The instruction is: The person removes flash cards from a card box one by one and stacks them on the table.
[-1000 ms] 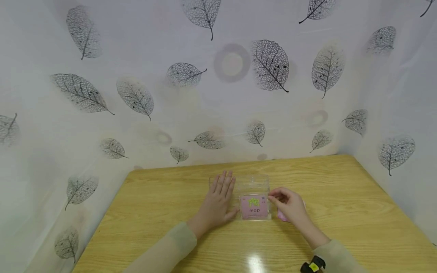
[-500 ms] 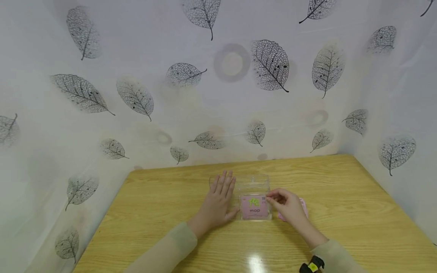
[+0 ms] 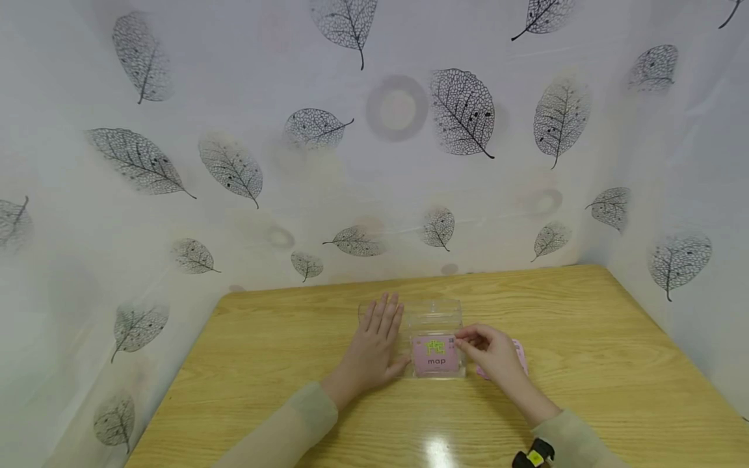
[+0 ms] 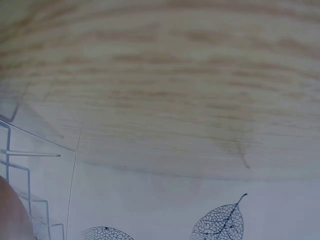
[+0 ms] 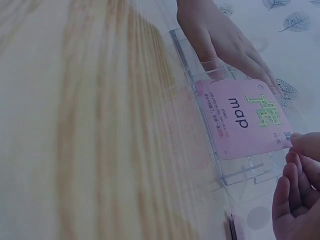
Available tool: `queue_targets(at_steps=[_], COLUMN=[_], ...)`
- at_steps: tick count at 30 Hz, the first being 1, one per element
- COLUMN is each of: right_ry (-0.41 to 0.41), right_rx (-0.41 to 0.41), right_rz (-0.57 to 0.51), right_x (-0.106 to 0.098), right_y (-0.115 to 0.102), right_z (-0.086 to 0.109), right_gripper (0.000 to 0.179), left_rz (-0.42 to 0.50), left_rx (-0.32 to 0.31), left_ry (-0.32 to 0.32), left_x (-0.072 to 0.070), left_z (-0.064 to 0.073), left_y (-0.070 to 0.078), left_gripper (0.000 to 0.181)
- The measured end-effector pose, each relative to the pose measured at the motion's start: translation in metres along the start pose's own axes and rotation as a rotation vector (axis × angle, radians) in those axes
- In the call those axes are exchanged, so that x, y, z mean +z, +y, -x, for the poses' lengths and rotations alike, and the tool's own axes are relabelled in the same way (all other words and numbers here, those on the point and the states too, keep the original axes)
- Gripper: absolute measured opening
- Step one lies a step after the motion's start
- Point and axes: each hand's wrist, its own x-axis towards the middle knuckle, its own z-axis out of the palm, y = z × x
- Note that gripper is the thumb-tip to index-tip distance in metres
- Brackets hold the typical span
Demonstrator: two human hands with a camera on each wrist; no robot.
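A pink flash card (image 3: 435,363) printed with "map" and a green drawing leans on a clear acrylic stepped stand (image 3: 434,318). My right hand (image 3: 493,353) pinches the card's upper right corner between thumb and fingertips, as the right wrist view shows on the card (image 5: 235,137) up close. Flat and with fingers straight, my left hand (image 3: 374,348) rests over the left part of the stand, its thumb reaching toward the card's left edge. Clear stepped edges of the stand (image 4: 30,185) appear in the left wrist view, beside a bit of skin.
More pink cards (image 3: 520,354) lie on the wooden table (image 3: 585,364) beside the right hand, partly hidden under it. A white curtain (image 3: 351,182) with a leaf print hangs behind the table and along its sides. The right wrist wears a black and yellow band (image 3: 535,455).
My right hand has shifted slightly left onto the card's corner, baring more of the pink cards beside it. The left hand has stayed where it was.
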Motion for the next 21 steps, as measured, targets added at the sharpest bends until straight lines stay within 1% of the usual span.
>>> queue_targets(at_steps=[7, 21], right_ry=[0.005, -0.008], right_rx=[0.032, 0.049], right_rz=[0.018, 0.049], right_x=[0.0014, 0.0027], right_y=[-0.0021, -0.0013], right_z=[0.0006, 0.0], right_gripper=[0.013, 0.013], left_rz=[0.01, -0.04], left_rx=[-0.001, -0.003], left_ry=[0.003, 0.026], left_x=[0.0001, 0.0005], left_z=[-0.0001, 0.0009], left_y=[0.0004, 0.0005], left_gripper=[0.101, 0.102])
